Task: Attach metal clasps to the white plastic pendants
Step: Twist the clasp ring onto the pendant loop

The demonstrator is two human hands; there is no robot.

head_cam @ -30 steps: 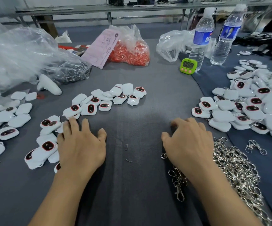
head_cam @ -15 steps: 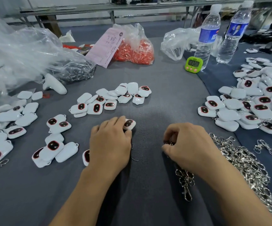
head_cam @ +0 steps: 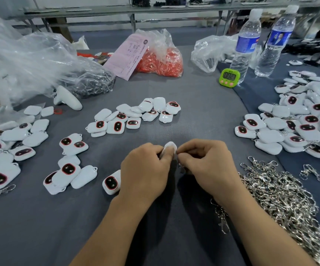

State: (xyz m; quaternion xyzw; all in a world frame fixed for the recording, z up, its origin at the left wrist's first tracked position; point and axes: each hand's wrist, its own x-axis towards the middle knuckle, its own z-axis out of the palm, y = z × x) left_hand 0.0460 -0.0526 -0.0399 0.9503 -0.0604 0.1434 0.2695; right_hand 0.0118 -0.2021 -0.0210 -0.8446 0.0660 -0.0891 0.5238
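White pendant point(head_cam: 169, 147), smooth rounded plastic, is pinched by fingers of the left hand point(head_cam: 145, 169) above the grey bench point(head_cam: 174, 93). Fingers of the right hand point(head_cam: 209, 166) pinch a shiny metal clasp point(head_cam: 182, 169). Before, the hands were apart.

Both hands have come together at table centre: the left hand point(head_cam: 145, 169) now grips a lifted white pendant point(head_cam: 169, 147), the right hand point(head_cam: 207, 164) pinches a metal clasp point(head_cam: 182, 169) against it

White pendants point(head_cam: 115, 127) with red-rimmed black ovals, grey cloth point(head_cam: 193, 104), green timer point(head_cam: 229, 77), orange bagged pieces point(head_cam: 161, 63)
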